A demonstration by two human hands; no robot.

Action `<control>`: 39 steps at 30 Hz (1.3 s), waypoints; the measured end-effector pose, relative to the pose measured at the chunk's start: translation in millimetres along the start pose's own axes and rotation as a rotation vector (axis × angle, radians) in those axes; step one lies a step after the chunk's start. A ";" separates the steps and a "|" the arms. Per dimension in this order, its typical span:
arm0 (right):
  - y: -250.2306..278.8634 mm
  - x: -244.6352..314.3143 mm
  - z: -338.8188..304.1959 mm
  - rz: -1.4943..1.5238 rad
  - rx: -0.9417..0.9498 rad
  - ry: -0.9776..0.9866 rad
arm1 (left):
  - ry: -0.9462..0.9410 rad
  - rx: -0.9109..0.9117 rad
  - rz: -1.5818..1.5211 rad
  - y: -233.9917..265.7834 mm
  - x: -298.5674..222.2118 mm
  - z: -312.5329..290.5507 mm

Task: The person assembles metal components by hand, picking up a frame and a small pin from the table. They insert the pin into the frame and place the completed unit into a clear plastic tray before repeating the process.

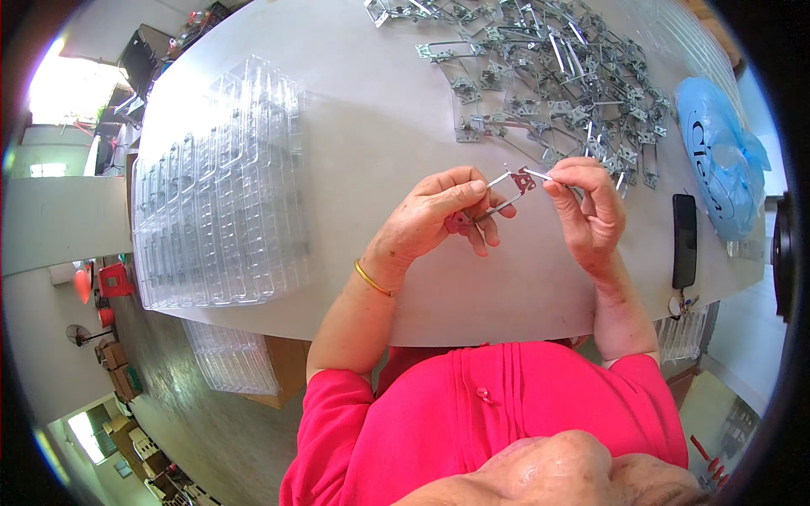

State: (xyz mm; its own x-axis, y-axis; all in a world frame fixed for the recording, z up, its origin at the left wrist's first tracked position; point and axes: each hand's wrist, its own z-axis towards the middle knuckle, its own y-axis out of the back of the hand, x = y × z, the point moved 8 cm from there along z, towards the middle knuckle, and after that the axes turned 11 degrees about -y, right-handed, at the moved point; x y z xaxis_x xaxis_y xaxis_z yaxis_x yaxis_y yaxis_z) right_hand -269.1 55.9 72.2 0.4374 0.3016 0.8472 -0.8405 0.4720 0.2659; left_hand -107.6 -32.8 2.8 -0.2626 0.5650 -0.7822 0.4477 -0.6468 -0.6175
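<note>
Above the white table (371, 295), my left hand (439, 207) pinches a small metal linkage part (524, 180). It has thin rods and perforated end plates, tinted reddish. Its lower plate lies partly hidden among the left fingers. My right hand (588, 211) pinches a thin rod at the upper plate between thumb and fingertips; whether that rod belongs to the same piece I cannot tell. Just beyond both hands spreads a heap of similar silvery linkage parts (557, 93), tangled together.
Clear plastic trays (224, 194), stacked and holding parts in rows, stand on the left. At the right lie a blue plastic bag (717, 156), a black phone (684, 240) and keys (677, 305). More clear trays (232, 354) sit below the table's left edge, beside a cardboard box (285, 371).
</note>
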 end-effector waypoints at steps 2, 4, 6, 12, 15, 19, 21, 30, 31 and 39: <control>-0.5 -1.0 -0.1 -0.018 0.000 0.000 | -0.004 0.002 0.003 -0.2 0.0 -0.1; 0.0 -2.9 -1.1 -0.047 -0.011 0.002 | -0.002 0.007 0.025 -1.2 -0.5 -0.4; -0.4 1.2 -0.5 -0.080 -0.007 0.024 | 0.000 0.014 0.046 -1.9 -0.5 -0.9; -8.8 18.5 0.4 -0.245 0.021 0.131 | -0.031 0.017 0.105 -1.9 1.7 -2.5; -11.1 17.2 1.1 -0.217 0.044 0.090 | -0.023 0.063 0.110 -5.5 2.9 -1.5; -14.2 16.1 3.4 -0.152 0.133 0.070 | 0.006 0.090 0.082 -7.7 5.3 -3.1; -14.1 13.7 4.2 -0.124 0.146 0.064 | 0.012 0.093 0.064 -10.1 3.2 -3.7; -14.4 -8.0 -0.6 0.251 0.255 -0.161 | 0.031 0.096 -0.076 -10.4 0.5 -4.0; -15.0 -7.9 -0.5 0.269 0.254 -0.141 | 0.034 0.113 -0.114 -10.3 0.8 -4.7; -15.3 3.9 5.4 0.078 0.227 -0.004 | 0.014 0.179 -0.169 -10.9 1.8 -3.0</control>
State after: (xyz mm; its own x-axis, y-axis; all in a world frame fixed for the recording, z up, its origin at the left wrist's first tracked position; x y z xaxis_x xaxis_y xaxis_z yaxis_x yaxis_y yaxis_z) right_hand -256.3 45.4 73.9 0.3675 0.3265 0.8708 -0.9223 0.2484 0.2960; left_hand -110.4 -23.2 8.3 -0.3082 0.6791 -0.6662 0.2394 -0.6224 -0.7452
